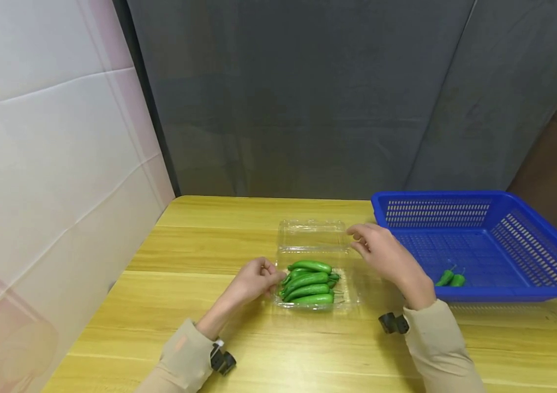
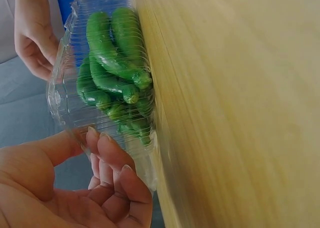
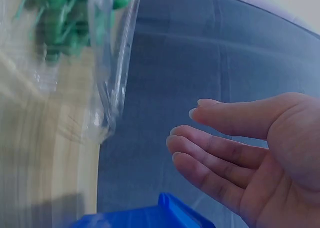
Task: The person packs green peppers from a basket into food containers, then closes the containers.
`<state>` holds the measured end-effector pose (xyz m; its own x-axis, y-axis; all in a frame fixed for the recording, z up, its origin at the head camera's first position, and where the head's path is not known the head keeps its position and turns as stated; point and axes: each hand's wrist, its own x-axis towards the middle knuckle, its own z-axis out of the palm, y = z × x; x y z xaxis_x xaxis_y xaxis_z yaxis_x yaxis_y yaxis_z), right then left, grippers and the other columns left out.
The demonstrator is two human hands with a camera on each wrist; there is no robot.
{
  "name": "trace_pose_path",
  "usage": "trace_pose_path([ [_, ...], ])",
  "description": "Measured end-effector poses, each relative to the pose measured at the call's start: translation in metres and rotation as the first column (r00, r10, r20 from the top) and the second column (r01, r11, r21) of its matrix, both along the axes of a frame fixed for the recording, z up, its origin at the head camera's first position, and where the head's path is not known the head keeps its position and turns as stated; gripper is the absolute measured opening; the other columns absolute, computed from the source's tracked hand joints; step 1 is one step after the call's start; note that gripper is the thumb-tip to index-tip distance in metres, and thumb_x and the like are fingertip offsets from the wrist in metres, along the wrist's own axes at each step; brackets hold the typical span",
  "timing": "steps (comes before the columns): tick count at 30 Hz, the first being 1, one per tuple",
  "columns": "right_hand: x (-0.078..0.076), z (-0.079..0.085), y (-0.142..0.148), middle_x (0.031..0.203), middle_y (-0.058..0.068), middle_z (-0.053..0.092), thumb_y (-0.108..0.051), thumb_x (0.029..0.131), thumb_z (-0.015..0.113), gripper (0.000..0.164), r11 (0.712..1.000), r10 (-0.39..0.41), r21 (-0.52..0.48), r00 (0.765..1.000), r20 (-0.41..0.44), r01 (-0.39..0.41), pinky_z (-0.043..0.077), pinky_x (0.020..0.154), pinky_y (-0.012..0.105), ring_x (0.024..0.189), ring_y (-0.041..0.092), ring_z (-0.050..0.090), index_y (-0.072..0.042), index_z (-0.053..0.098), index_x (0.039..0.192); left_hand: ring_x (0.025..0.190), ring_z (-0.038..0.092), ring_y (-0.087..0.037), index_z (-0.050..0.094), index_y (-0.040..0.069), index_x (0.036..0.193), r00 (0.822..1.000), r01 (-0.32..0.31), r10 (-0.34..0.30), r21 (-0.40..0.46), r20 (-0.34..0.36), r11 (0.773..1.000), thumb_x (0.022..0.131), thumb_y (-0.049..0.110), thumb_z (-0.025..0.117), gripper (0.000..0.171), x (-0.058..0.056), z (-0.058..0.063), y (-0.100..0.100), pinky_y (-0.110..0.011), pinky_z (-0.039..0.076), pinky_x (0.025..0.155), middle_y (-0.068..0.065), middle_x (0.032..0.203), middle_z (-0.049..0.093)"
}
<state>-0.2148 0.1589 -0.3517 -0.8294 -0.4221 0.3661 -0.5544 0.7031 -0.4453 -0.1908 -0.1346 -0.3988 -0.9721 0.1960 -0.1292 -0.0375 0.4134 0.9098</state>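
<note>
Several green peppers point(image 1: 307, 286) lie side by side in a clear plastic clamshell box point(image 1: 352, 297) on the table. Its lid point(image 1: 312, 234) is folded back, away from me. At the box's left edge, my left hand point(image 1: 253, 281) pinches the rim between thumb and fingers; the left wrist view shows the fingertips point(image 2: 107, 143) at the ribbed plastic wall. My right hand point(image 1: 381, 254) hovers by the right side of the lid. Its fingers are loosely bent with nothing between them, and in the right wrist view they are apart from the box.
A blue plastic basket point(image 1: 504, 295) with slotted walls stands on the right of the wooden table point(image 1: 180, 305). Two small green peppers point(image 1: 450, 277) lie in its near part. A grey cloth point(image 1: 283, 98) hangs behind the table, and a pale cloth point(image 1: 52, 147) hangs at the left.
</note>
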Motion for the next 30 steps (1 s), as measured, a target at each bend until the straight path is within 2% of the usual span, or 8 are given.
trace_pose_path([
  [5,0.001,0.005,0.011,0.114,0.021,0.065,-0.002,0.099,0.062,0.024,1.000,-0.025,-0.004,0.998,0.055,0.025,0.057,0.079,0.047,0.097,0.036,0.068,0.006,0.063,0.122,0.066,0.057,-0.017,0.055,0.000,0.094,1.000,0.002,-0.002,0.015,0.002,1.000,0.095,0.013,0.071,0.020,0.000,0.000,0.000,-0.032,0.054,0.062,-0.009,0.075,0.059],
  [9,0.000,0.006,0.018,0.114,0.021,0.065,-0.004,0.101,0.060,0.026,0.999,-0.048,0.003,0.996,0.077,0.047,0.056,0.082,0.049,0.100,0.036,0.066,0.006,0.062,0.124,0.066,0.057,-0.018,0.055,0.000,0.094,1.000,0.003,-0.003,0.019,0.001,1.000,0.095,0.012,0.070,0.020,0.000,0.000,0.000,-0.030,0.053,0.061,-0.009,0.075,0.059],
  [17,0.001,0.010,0.027,0.107,0.018,0.066,-0.005,0.100,0.062,0.027,0.999,-0.052,-0.003,0.997,0.061,0.052,0.055,0.082,0.048,0.096,0.032,0.065,0.006,0.062,0.124,0.066,0.056,-0.018,0.054,0.000,0.094,1.000,0.008,-0.008,0.036,0.003,0.999,0.095,0.011,0.070,0.020,0.000,0.000,-0.001,-0.029,0.052,0.061,-0.010,0.075,0.058],
  [24,0.003,0.014,0.034,0.110,0.020,0.064,-0.006,0.101,0.060,0.030,0.997,-0.072,-0.006,0.994,0.082,0.072,0.053,0.085,0.050,0.098,0.032,0.063,0.007,0.061,0.128,0.067,0.056,-0.018,0.054,0.000,0.094,1.000,0.003,-0.003,0.036,0.009,0.999,0.095,0.013,0.071,0.021,0.000,0.000,-0.001,-0.030,0.052,0.062,-0.009,0.076,0.058],
  [30,0.003,0.015,0.040,0.110,0.019,0.066,-0.006,0.100,0.062,0.027,0.996,-0.086,0.005,0.995,0.056,0.085,0.053,0.083,0.050,0.096,0.032,0.064,0.004,0.064,0.125,0.066,0.057,-0.018,0.054,0.000,0.094,1.000,0.002,-0.002,0.045,0.014,0.999,0.095,0.012,0.071,0.021,-0.001,0.000,0.000,-0.030,0.053,0.063,-0.009,0.076,0.058],
])
